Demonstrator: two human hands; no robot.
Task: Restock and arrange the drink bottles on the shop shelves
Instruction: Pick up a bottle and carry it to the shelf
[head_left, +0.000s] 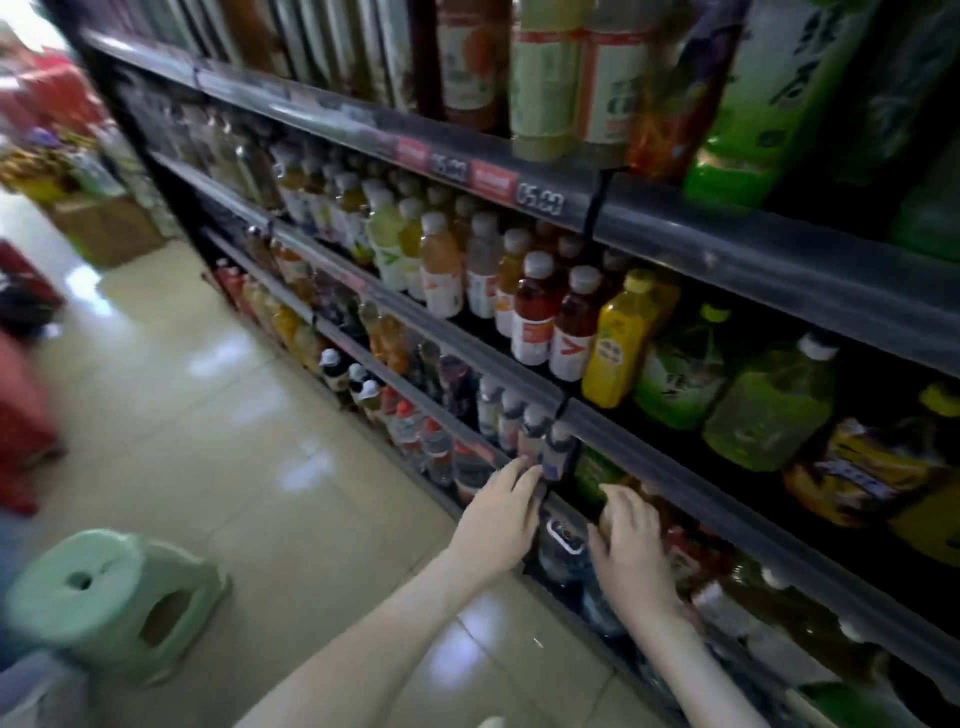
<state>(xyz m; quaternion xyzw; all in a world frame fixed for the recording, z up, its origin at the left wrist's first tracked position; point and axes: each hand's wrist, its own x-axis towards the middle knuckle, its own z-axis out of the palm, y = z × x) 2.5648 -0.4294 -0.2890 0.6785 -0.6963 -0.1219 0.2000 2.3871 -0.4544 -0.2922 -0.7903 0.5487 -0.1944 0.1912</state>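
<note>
Both are arranging at shelf (457, 428) front edge: left hand (498, 525) touching purple-labelled bottle (556, 457) with fingers (519, 470) straight, right hand (631, 556) curling round amber bottle (607, 514), likely needing lining-up next.

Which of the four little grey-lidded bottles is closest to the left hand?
The purple-labelled bottle at the row's right end; the left hand's fingertips reach its label, while the others stand farther left.

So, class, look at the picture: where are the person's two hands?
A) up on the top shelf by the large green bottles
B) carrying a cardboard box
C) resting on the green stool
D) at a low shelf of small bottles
D: the left hand and right hand both reach the small bottles at a low shelf, far from the stool and the large green bottles up top.
</note>
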